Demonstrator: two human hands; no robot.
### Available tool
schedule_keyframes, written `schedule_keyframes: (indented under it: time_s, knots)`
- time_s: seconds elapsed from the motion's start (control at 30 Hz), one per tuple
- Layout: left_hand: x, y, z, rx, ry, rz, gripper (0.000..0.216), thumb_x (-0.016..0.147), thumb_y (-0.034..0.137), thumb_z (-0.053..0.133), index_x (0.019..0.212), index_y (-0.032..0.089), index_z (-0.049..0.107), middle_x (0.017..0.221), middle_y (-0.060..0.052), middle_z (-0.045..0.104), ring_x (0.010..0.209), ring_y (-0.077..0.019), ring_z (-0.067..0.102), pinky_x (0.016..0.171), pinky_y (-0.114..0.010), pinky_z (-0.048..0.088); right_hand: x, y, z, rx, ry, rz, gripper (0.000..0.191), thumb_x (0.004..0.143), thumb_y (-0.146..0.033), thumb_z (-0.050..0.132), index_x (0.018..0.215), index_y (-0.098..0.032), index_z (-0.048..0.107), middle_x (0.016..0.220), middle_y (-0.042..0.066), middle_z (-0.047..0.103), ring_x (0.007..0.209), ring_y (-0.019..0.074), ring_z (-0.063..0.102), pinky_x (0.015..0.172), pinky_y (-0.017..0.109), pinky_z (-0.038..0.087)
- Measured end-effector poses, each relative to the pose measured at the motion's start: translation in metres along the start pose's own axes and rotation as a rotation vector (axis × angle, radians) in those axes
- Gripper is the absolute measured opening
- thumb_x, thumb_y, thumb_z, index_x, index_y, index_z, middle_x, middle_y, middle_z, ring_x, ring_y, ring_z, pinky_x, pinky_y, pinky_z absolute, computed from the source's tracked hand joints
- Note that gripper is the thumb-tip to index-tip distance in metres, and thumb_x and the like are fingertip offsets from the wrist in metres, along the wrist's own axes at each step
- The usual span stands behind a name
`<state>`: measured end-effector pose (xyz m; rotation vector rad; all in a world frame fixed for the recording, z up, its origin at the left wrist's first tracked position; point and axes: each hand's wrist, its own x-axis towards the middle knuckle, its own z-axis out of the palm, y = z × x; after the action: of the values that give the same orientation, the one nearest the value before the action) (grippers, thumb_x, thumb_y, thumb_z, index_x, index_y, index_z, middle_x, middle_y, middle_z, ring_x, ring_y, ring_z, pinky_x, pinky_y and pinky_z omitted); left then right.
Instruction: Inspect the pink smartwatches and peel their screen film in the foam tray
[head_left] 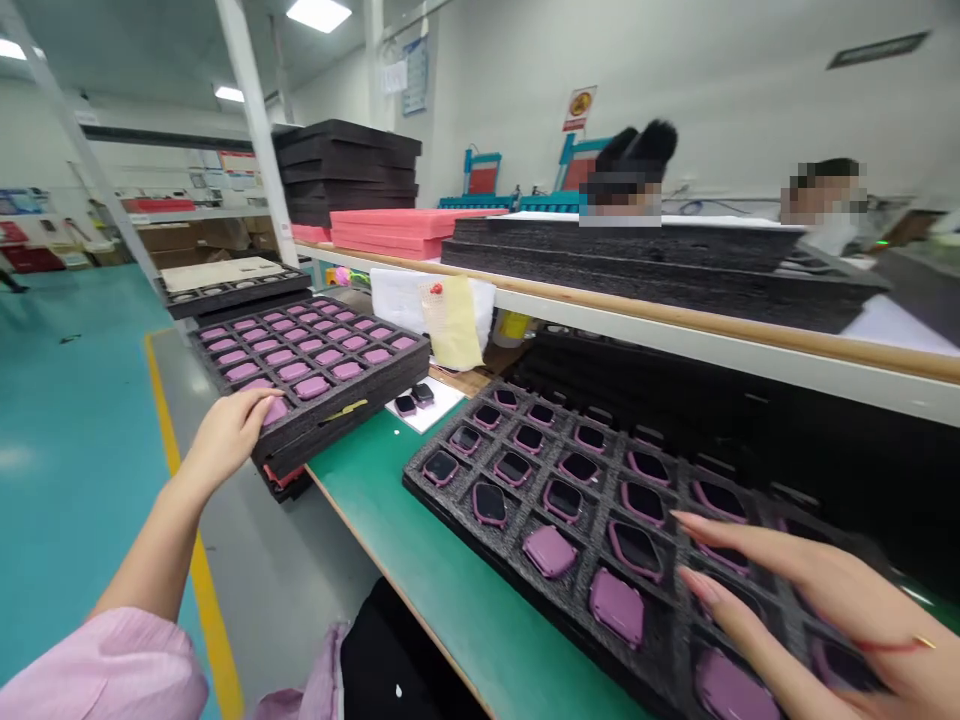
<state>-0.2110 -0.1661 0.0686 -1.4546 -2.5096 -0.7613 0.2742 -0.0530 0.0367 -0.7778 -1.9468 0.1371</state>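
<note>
Over watch tray (450, 508) on green counter (465, 600), right hand (862, 600) hangs, thumb and index finger apart, nothing seen between them. Dark-screened watch (636, 550) sits in its cell just left of those 2 fingertips, long axis slanting from far left to near right; right hand much nearer than left. Well apart, left hand (225, 430) at near corner of case tray (375, 400), fingertips on purple case (275, 410) in corner cell; cannot tell whether gripping.
</note>
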Motion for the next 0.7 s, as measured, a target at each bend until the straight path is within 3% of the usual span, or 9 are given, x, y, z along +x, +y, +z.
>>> schedule_keyframes:
  time_s: [0.13,0.23,0.27,0.33,0.47,0.57,0.7]
  knots:
    - [-0.011,0.014,0.003,0.066,0.215,0.072,0.039,0.094,0.041,0.046,0.118,0.017,0.066,0.131,-0.012,0.067,0.131,-0.0389,0.052,0.114,-0.054,0.034,-0.002,0.005,-0.02,-0.237,-0.106,-0.076,0.028,0.092,-0.048,0.06,0.112,-0.032,0.07,0.097,0.003,0.079,0.079,0.029,0.076,0.074,0.046,0.062]
    - [-0.025,0.044,0.015,0.003,0.35,0.201,0.036,0.099,0.042,0.044,0.123,0.024,0.064,0.133,-0.004,0.064,0.13,-0.0361,0.053,0.115,-0.052,0.034,-0.009,0.01,-0.029,-0.283,-0.158,-0.032,0.024,0.095,-0.047,0.058,0.103,-0.029,0.072,0.092,0.002,0.079,0.077,0.0249,0.077,0.069,0.04,0.063]
    - [-0.03,0.057,0.023,-0.06,0.32,0.265,0.034,0.099,0.042,0.045,0.12,0.025,0.065,0.128,-0.003,0.066,0.126,-0.034,0.056,0.113,-0.049,0.037,-0.012,0.011,-0.029,-0.277,-0.201,0.0,0.024,0.096,-0.045,0.057,0.1,-0.028,0.073,0.091,0.002,0.08,0.077,0.0243,0.077,0.068,0.038,0.063]
    - [-0.036,0.087,0.047,-0.223,0.093,0.428,0.03,0.098,0.042,0.049,0.109,0.024,0.07,0.115,-0.004,0.072,0.113,-0.0274,0.064,0.103,-0.04,0.047,-0.015,0.014,-0.027,-0.278,-0.342,0.093,0.027,0.097,-0.044,0.055,0.098,-0.026,0.075,0.094,0.004,0.081,0.083,0.0249,0.078,0.072,0.039,0.064]
    - [-0.028,0.136,0.102,-0.251,-0.383,0.62,0.042,0.1,0.048,0.043,0.119,0.02,0.068,0.129,-0.01,0.069,0.123,-0.028,0.058,0.111,-0.043,0.041,-0.014,0.027,-0.028,-0.403,-0.645,0.303,0.031,0.096,-0.036,0.049,0.103,-0.022,0.076,0.108,0.008,0.08,0.101,0.0297,0.075,0.088,0.048,0.061]
    - [-0.008,0.152,0.122,-0.233,-0.479,0.656,0.044,0.098,0.048,0.042,0.122,0.018,0.065,0.128,-0.014,0.068,0.122,-0.0313,0.058,0.108,-0.048,0.042,-0.01,0.043,-0.044,-0.494,-0.689,0.42,0.028,0.09,-0.026,0.052,0.1,-0.019,0.077,0.106,0.012,0.08,0.099,0.0348,0.075,0.084,0.051,0.061]
    - [0.02,0.15,0.113,-0.235,-0.564,0.689,0.042,0.094,0.051,0.048,0.112,0.018,0.066,0.105,-0.01,0.072,0.097,-0.0266,0.067,0.089,-0.038,0.051,-0.013,0.059,-0.069,-0.506,-0.756,0.521,0.031,0.074,-0.017,0.062,0.101,-0.021,0.077,0.102,0.007,0.081,0.091,0.0287,0.077,0.08,0.038,0.062]
